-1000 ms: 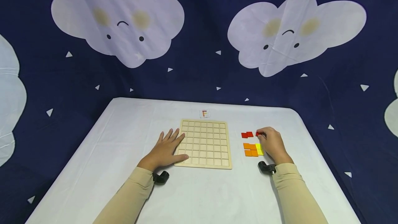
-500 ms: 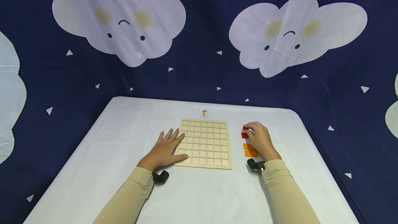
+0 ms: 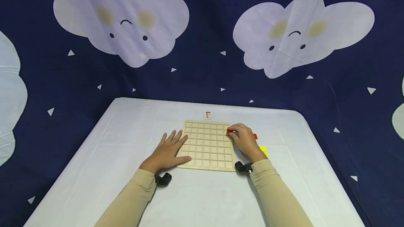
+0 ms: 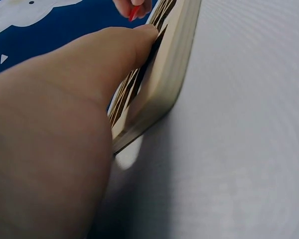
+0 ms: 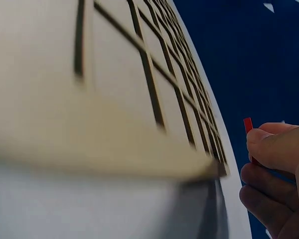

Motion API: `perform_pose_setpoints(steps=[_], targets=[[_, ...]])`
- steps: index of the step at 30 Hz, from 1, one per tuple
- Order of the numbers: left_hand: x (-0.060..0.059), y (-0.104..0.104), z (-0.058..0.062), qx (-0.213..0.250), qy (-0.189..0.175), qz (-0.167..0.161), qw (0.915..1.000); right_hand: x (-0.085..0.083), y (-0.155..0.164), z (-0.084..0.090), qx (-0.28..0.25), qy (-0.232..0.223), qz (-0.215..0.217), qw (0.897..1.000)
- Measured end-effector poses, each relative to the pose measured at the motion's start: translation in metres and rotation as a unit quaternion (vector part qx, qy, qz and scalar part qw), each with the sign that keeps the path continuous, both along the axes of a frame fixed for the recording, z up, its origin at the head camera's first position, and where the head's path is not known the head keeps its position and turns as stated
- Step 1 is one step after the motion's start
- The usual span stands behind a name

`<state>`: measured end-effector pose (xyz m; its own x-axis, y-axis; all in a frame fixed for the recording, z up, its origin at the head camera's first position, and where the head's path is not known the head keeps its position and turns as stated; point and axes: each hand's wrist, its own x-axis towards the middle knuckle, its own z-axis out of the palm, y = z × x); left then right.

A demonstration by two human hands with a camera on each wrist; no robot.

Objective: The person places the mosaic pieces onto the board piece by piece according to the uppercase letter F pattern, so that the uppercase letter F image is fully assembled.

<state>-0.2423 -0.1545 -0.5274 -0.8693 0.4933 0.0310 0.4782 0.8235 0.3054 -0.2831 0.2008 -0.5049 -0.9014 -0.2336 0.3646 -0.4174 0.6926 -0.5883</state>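
A wooden grid board (image 3: pixel 209 146) with square recesses lies mid-table. My left hand (image 3: pixel 167 151) rests on its left edge, fingers spread and straight; in the left wrist view the thumb (image 4: pixel 124 47) lies over the rim. Over the board's upper right edge, my right hand (image 3: pixel 245 141) pinches a red square tile (image 3: pixel 229 131) between thumb and fingers. The right wrist view shows this red tile (image 5: pixel 247 123) held edge-on, above the board. To the right of that hand, parts of another red tile (image 3: pixel 255 136) and yellow tiles (image 3: pixel 263 150) show. The orange tiles are hidden behind the right hand and wrist.
A small card (image 3: pixel 208 115) printed with a coloured grid pattern lies just beyond the board. White cloth (image 3: pixel 202 199) covers the table. A dark blue backdrop (image 3: pixel 208 73) with clouds hangs behind it.
My right hand has moved left from the loose tiles to the board's right edge, carrying a red tile. The left hand has stayed in place on the board.
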Motion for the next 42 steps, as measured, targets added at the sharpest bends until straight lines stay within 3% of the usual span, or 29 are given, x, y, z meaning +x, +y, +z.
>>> perform_pose_setpoints(steps=[15, 20, 31, 42], targets=[[0.001, -0.002, -0.002, 0.001, 0.002, 0.001, 1.0, -0.015, -0.06, 0.0, 0.019, -0.027, 0.071, 0.997], [0.002, 0.0, 0.0, -0.001, 0.001, -0.003, 1.0, -0.019, -0.073, 0.001, 0.027, -0.045, 0.081, 0.995], [0.003, 0.0, 0.003, -0.001, 0.009, -0.008, 0.9999, -0.031, -0.095, -0.002, 0.052, -0.04, 0.099, 0.993], [0.003, -0.001, 0.004, -0.001, 0.014, -0.008, 0.9999, -0.032, -0.104, -0.004, 0.071, -0.028, 0.095, 0.993]])
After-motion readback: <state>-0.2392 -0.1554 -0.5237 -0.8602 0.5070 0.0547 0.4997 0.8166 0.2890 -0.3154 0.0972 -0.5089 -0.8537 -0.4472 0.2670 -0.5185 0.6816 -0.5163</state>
